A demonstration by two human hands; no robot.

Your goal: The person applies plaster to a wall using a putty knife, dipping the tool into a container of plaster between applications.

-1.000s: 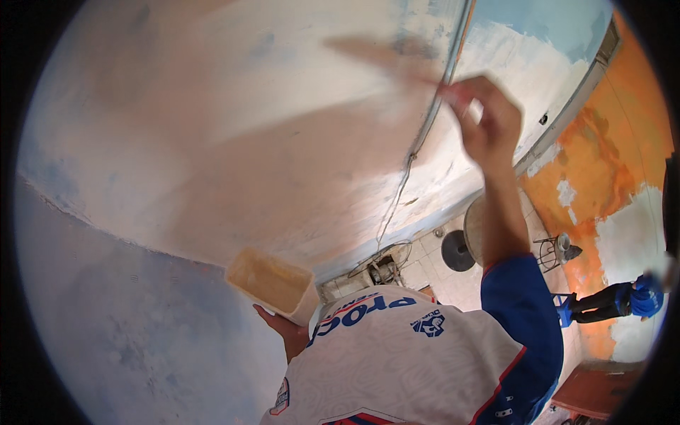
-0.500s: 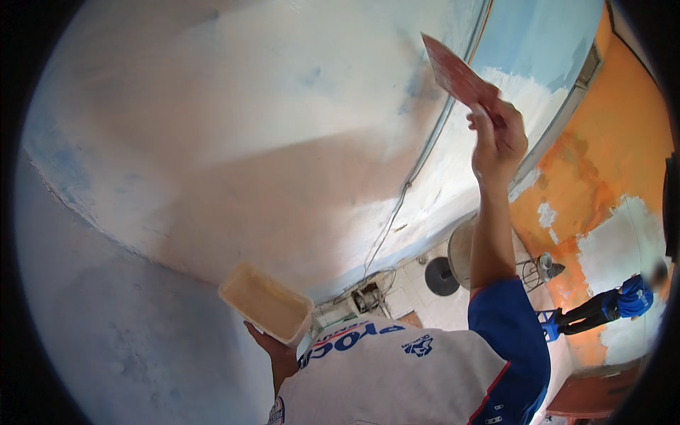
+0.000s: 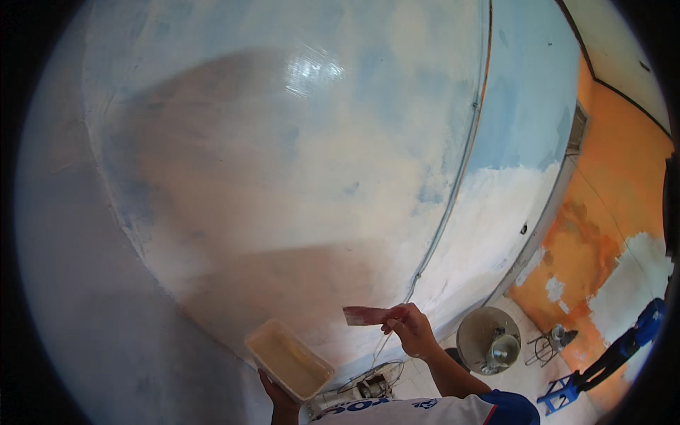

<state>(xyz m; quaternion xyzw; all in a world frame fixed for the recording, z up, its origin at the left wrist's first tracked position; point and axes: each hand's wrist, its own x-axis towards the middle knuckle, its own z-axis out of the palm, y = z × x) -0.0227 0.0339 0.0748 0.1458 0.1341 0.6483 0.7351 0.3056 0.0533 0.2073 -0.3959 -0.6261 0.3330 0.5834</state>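
A whitish wall (image 3: 333,170) with pale blue patches fills most of the view, with a glossy spot high on it. My left hand (image 3: 280,393) is closed on a rectangular plastic tub (image 3: 283,354) with pale material coating its inside, held low near the wall. My right hand (image 3: 414,333) grips a flat reddish scraper (image 3: 361,315), its blade pointing left, above and to the right of the tub. The blade is apart from the tub; whether it touches the wall I cannot tell.
A thin conduit (image 3: 448,216) runs down the wall. Low at right stand a round table (image 3: 473,329) holding a bowl (image 3: 504,350), and a metal stand (image 3: 542,350). A person in blue (image 3: 641,322) stands at a blue step stool (image 3: 559,393) by the patchy orange wall (image 3: 591,198).
My right hand with the scraper has come down from high on the right toward the tub. The view has shifted, so more upper wall shows and my body sits lower.
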